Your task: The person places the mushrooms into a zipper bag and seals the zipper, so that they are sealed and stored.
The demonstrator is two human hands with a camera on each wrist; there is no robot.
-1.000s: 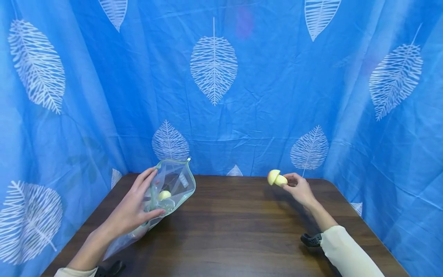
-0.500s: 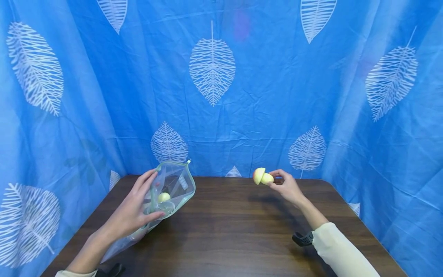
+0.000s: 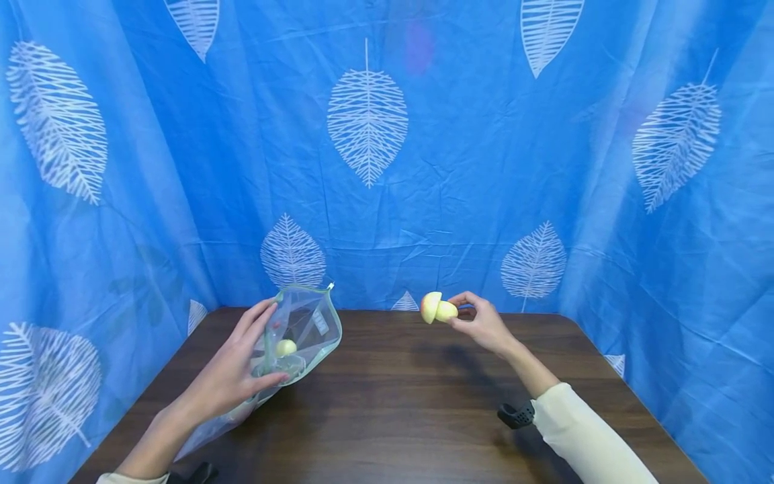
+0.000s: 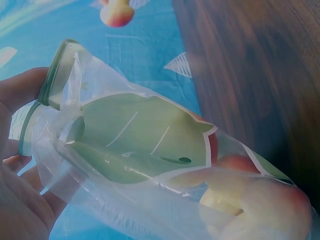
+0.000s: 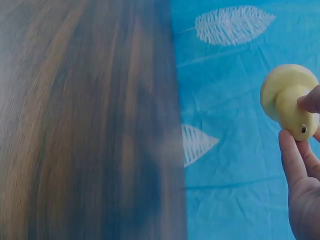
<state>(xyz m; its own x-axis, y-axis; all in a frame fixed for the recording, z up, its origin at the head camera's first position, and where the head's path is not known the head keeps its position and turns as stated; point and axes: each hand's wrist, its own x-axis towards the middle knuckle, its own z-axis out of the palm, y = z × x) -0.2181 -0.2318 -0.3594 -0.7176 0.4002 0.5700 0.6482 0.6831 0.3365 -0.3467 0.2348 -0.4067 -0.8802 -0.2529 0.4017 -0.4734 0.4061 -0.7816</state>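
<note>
My left hand (image 3: pixel 220 383) holds a clear zip bag (image 3: pixel 329 339) with a pale green edge at its gaping mouth, thumb and fingers spread along the rim. A pale yellow rounded piece (image 3: pixel 286 347) shows inside. In the left wrist view, toy mushrooms (image 4: pixel 270 210) with reddish caps lie low in the bag, partly hidden by a printed green leaf shape. To the right, above the table, my right hand (image 3: pixel 488 329) pinches another toy mushroom (image 3: pixel 446 310) by its yellow stem. Its cap points left, toward the bag, and is reddish on the outer side.
A dark brown wooden table (image 3: pixel 387 417) lies under both hands. Blue curtains (image 3: pixel 447 168) with white leaf prints hang behind it and along both sides. A black wrist strap (image 3: pixel 516 415) shows below the right sleeve.
My right hand has moved left with the toy mushroom, closer to the bag. The left hand and the bag stay almost in place.
</note>
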